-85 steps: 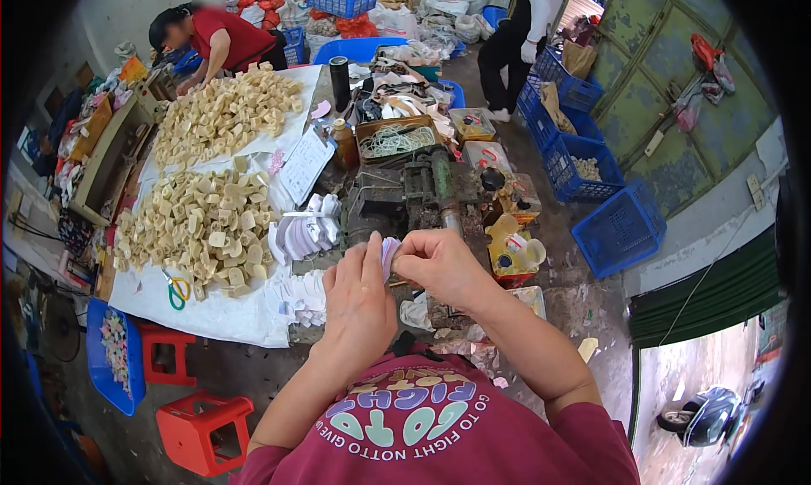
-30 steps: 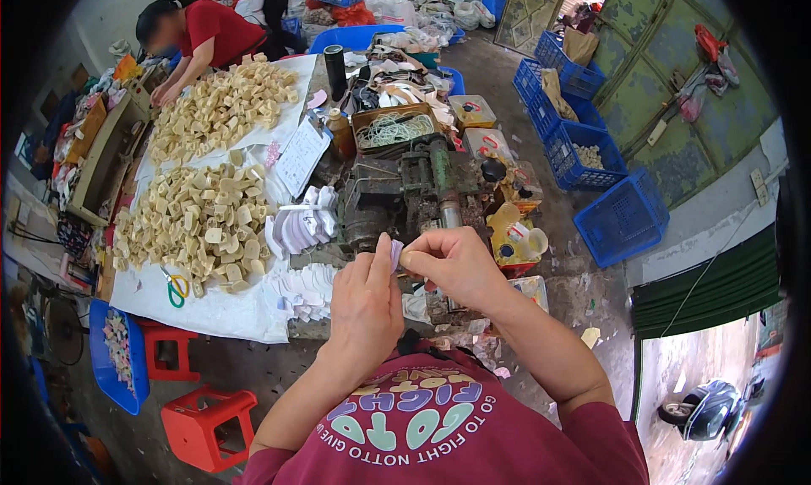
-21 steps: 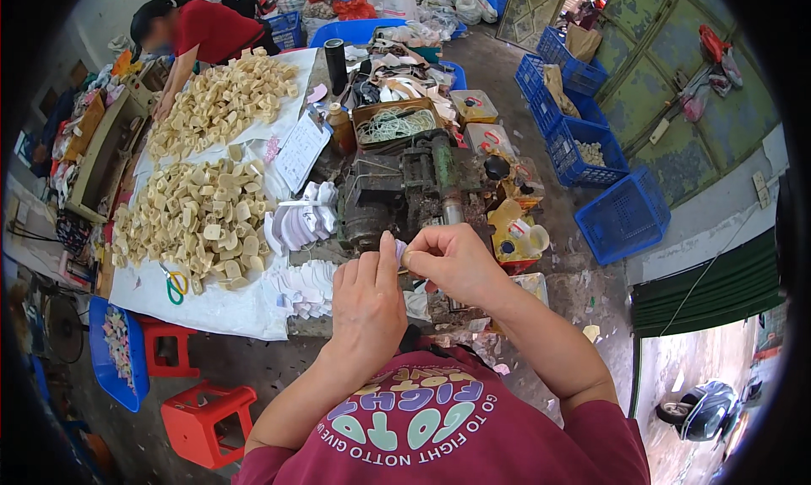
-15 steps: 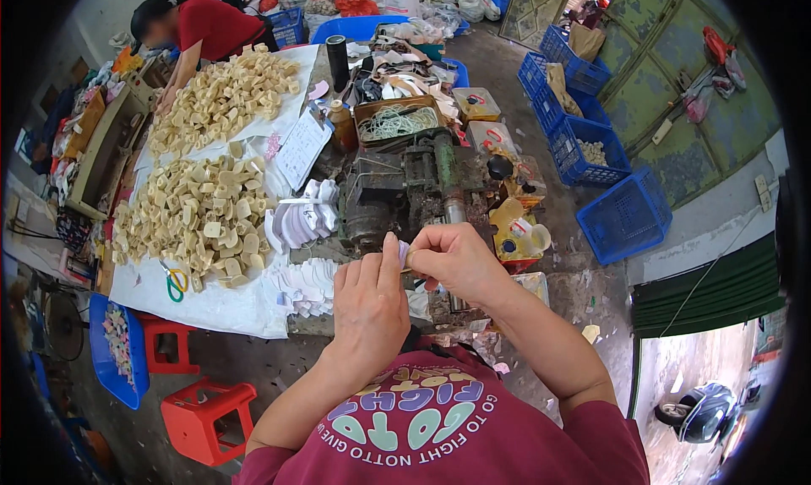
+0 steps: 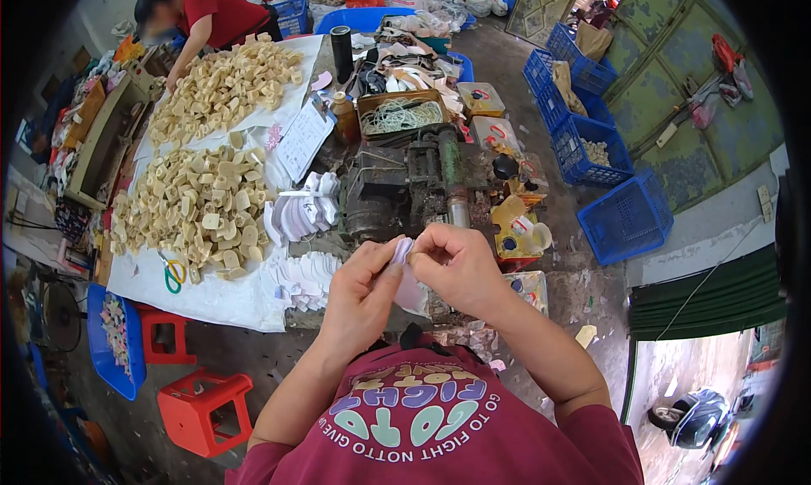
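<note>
In front of the dark, grimy bench machine (image 5: 380, 189), both my hands meet over a small, pale lilac-and-white curved piece (image 5: 403, 249). My left hand (image 5: 361, 295) is closed, pinching the piece between thumb and fingers. Closed as well, my right hand (image 5: 456, 267) has its thumb and forefinger at the piece's right edge; its other fingers are curled in. A flat pale pinkish sheet (image 5: 411, 294) shows below, between the hands. Left of the machine lie a row of white and lilac curved pieces (image 5: 300, 216) and, nearer me, stacked white cut pieces (image 5: 302, 280).
Beige heel-shaped pieces (image 5: 207, 202) lie heaped on the white-covered table, with scissors (image 5: 174, 274) at its edge. A clipboard (image 5: 304, 143) and a box of strings (image 5: 401, 116) are behind. Blue crates (image 5: 625, 216) stand right, red stools (image 5: 203, 413) left. Another person (image 5: 221, 16) leans over the table.
My left hand has turned from flat, straight fingers to a bent pinch, and more of the lilac piece shows. The view has shifted slightly.
</note>
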Demonstrator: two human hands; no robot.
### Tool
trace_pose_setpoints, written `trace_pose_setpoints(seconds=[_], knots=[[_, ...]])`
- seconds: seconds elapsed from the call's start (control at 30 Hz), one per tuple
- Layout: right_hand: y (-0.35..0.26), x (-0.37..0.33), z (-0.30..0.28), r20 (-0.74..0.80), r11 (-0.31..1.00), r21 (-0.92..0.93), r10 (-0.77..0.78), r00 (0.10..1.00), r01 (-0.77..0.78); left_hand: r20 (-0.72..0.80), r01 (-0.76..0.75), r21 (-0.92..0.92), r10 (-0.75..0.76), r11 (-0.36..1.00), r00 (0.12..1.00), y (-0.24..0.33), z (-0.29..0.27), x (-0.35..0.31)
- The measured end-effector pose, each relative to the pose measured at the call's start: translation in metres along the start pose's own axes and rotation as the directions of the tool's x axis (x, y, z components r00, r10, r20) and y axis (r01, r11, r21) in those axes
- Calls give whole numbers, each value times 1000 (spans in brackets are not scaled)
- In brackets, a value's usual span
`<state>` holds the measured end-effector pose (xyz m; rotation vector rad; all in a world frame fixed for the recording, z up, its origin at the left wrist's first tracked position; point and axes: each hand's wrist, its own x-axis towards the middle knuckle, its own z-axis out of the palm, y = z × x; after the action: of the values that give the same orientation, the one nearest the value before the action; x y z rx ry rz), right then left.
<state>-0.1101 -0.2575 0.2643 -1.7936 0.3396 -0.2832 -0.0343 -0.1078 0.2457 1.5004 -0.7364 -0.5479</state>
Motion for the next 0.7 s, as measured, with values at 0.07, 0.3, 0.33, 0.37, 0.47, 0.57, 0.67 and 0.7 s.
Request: trace_pose_setpoints(seconds=[0.07,0.3,0.33,0.37,0.47,0.57,0.67,0.7], knots=[[-1,0,-1,11,984,-142,-103,995,103,-2,12,-135,-13,991,1000,-3,2,2],[3,-6,-8,21,969,-67,-238,971,239,-17,252,-501,-300,828,954,-6,4,6],[6,-7,-10,3,972,-70,-225,974,225,-7,266,-570,-329,778,944,-15,2,7],[10,-8,-13,-15,975,-73,-210,978,208,6,279,-636,-356,720,934,-16,3,9],[10,-11,-22,-15,993,-63,-102,995,101,-160,158,-466,-258,871,953,-2,21,9],[4,-14,-30,18,996,-93,-1,1000,3,-246,-84,69,98,994,964,-9,33,8],[2,-17,-36,38,988,-150,36,999,-30,-185,-133,405,224,904,957,-1,42,7],[2,-17,-38,43,985,-168,39,998,-31,-183,-136,427,233,894,955,3,46,7]])
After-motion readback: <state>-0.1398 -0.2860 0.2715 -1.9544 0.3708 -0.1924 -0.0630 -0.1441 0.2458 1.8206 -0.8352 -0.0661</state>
